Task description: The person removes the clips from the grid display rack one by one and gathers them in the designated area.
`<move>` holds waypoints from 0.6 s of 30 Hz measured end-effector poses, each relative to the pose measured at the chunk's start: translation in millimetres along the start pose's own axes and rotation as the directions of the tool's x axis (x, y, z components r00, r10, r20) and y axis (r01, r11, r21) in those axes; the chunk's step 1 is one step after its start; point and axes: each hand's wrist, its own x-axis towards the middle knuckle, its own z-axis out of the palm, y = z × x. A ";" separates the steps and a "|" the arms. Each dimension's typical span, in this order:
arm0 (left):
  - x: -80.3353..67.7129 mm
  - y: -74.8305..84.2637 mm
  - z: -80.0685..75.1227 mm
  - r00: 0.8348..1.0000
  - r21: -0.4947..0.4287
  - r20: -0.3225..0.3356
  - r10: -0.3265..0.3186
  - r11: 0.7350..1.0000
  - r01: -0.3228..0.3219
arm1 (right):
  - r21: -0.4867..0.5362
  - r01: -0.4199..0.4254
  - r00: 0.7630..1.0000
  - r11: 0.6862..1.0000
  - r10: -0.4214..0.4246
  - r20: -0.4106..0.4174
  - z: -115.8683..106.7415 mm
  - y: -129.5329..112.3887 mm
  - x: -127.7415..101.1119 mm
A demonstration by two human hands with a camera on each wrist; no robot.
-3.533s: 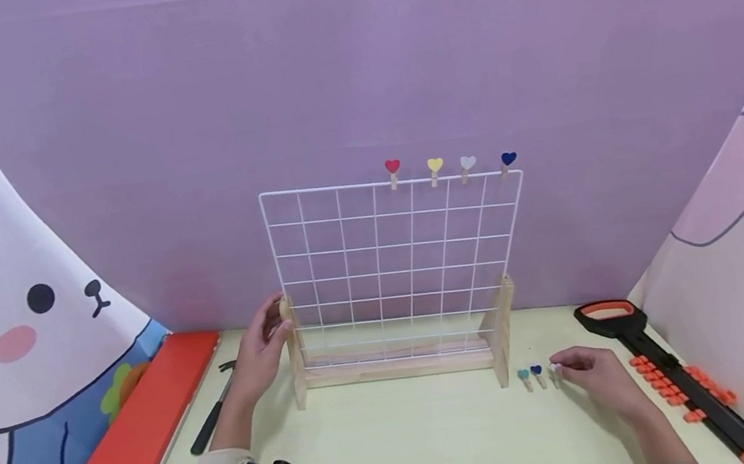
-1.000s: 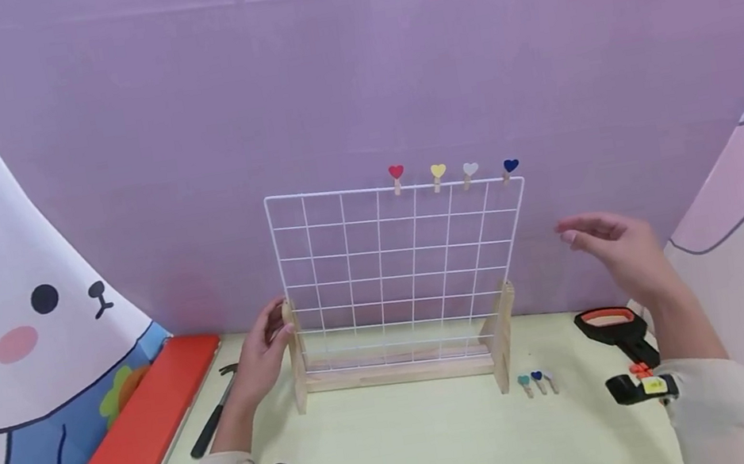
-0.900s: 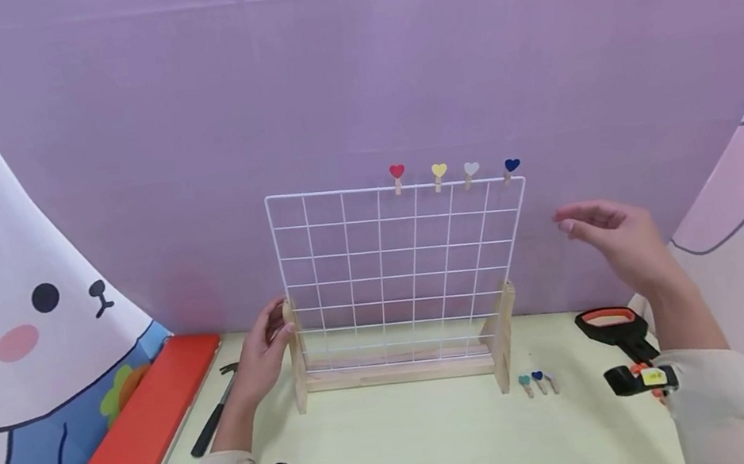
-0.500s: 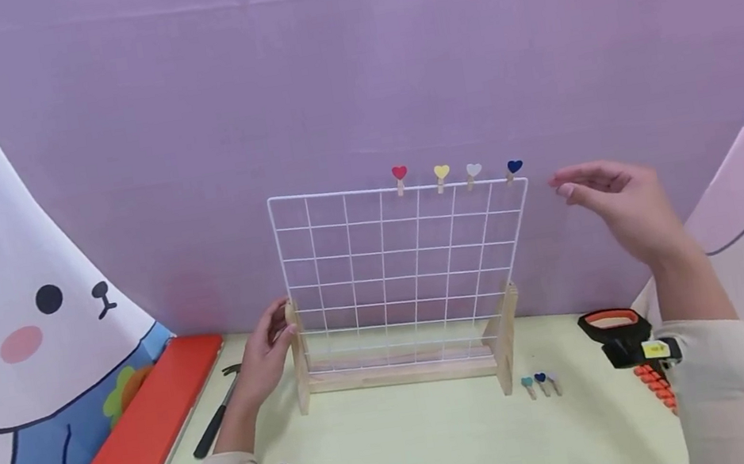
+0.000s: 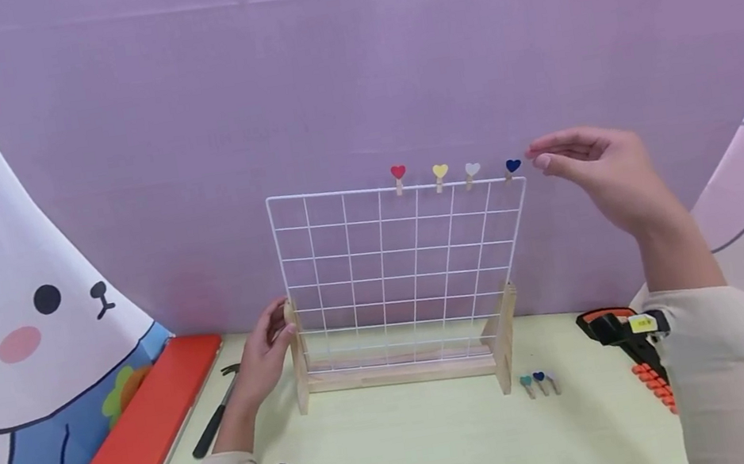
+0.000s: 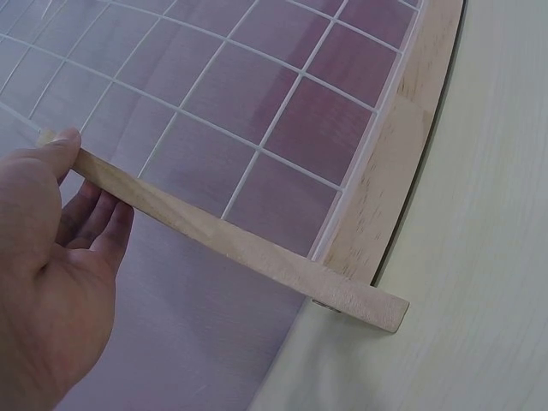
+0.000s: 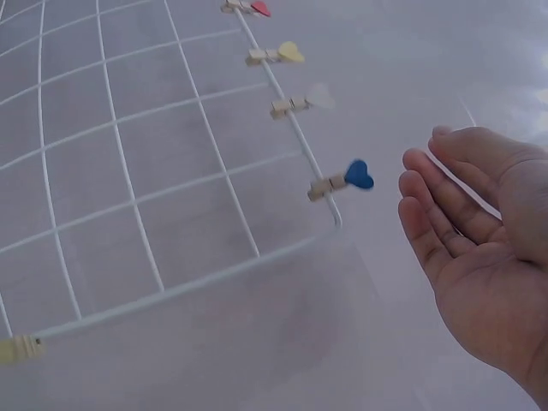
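Note:
A white wire grid [image 5: 337,191] stands upright in a wooden stand [image 5: 400,374] on the pale table. Red [image 5: 398,173], yellow [image 5: 439,171], white [image 5: 472,169] and dark blue heart clips [image 5: 512,166] are pegged along its top wire. My left hand [image 5: 263,352] grips the stand's left wooden upright [image 6: 231,240], thumb on its top end. My right hand [image 5: 586,164] hovers empty just right of the blue heart clip [image 7: 355,175], fingers relaxed and close to it, apart from it. Three small clips [image 5: 539,381] lie on the table by the stand's right foot.
A flat red case [image 5: 141,427] lies at the left, with a black-handled tool [image 5: 216,420] beside it. An orange and black clamp tool [image 5: 618,331] lies at the right, partly behind my right sleeve. A purple backdrop stands close behind the grid.
My right hand has risen from the loose clips on the table to the grid's top right corner, beside the blue heart clip. My left hand has stayed on the upright.

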 end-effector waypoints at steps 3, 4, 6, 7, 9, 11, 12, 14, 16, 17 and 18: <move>0.2 -0.5 0.2 1.000 -0.004 0.000 -0.005 1.000 0.005 | -0.007 -0.004 1.000 1.000 0.004 0.026 4.8 -11.2 4.5; 0.4 -0.6 0.2 1.000 -0.004 0.001 -0.006 1.000 0.006 | -0.011 -0.004 0.999 1.000 0.005 0.034 6.5 -14.9 6.1; 0.3 -0.6 0.3 1.000 -0.005 0.001 0.000 1.000 0.000 | -0.005 0.008 0.999 1.000 -0.007 0.048 10.9 -22.2 9.7; 0.4 -0.6 0.4 1.000 -0.005 0.001 0.002 1.000 -0.002 | 0.003 0.015 0.998 1.000 -0.015 0.053 13.3 -25.5 11.8; 0.5 -0.5 0.5 1.000 -0.006 0.000 0.013 1.000 -0.013 | 0.022 0.027 0.997 0.999 -0.029 0.069 18.2 -30.9 15.4; 0.7 -0.4 0.3 1.000 -0.009 -0.002 0.022 1.000 -0.022 | 0.046 0.040 0.996 0.998 -0.044 0.074 23.5 -34.7 18.8; 1.0 -0.5 0.1 1.000 -0.009 -0.004 0.022 1.000 -0.022 | 0.056 0.042 0.996 0.998 -0.046 0.076 26.1 -36.4 20.2; 1.3 -0.8 -0.2 1.000 -0.005 -0.007 0.024 1.000 -0.024 | 0.063 0.044 0.996 0.997 -0.049 0.080 30.8 -39.1 23.3; 1.1 -0.5 -0.4 1.000 0.000 -0.009 0.017 1.000 -0.017 | 0.067 0.039 0.995 0.997 -0.044 0.086 35.4 -41.6 26.0; 0.9 -0.4 -0.6 1.000 0.001 -0.008 0.015 1.000 -0.015 | 0.069 0.033 0.995 0.997 -0.039 0.092 37.5 -43.0 27.4; 0.5 -0.2 -0.9 1.000 0.004 -0.010 0.012 1.000 -0.012 | 0.067 0.027 0.994 0.997 -0.034 0.099 39.7 -44.4 28.6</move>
